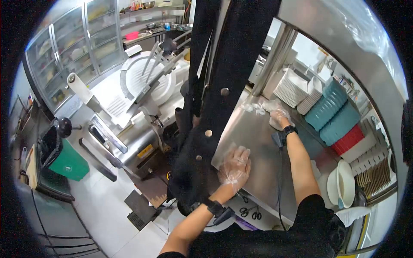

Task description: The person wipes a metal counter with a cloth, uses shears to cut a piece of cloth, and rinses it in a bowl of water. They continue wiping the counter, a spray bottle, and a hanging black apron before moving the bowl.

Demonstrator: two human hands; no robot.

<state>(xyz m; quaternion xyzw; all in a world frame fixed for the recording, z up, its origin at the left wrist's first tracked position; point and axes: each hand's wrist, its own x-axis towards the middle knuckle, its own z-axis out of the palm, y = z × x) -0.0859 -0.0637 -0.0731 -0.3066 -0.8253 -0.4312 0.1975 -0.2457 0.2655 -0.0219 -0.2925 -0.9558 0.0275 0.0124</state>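
Note:
My left hand (235, 167), in a clear plastic glove, lies with stretched fingers over the near left edge of the steel counter (258, 150). Farther back on the same counter, my right hand (280, 119) wears a similar glove, its fingers bent at a crumpled white wad (270, 105). Small white crumpled pieces (257, 108) lie just left of it. Each wrist carries a black strap, and a cable (280, 185) hangs from the right one.
Stacked white dishes (291, 88), teal containers (325, 105) and red ones (347, 139) line the right side. White bowls (341, 182) stand nearer me. Dark posts rise left of the counter, with a meat slicer (142, 137) beyond. Scissors (250, 212) lie below the counter edge.

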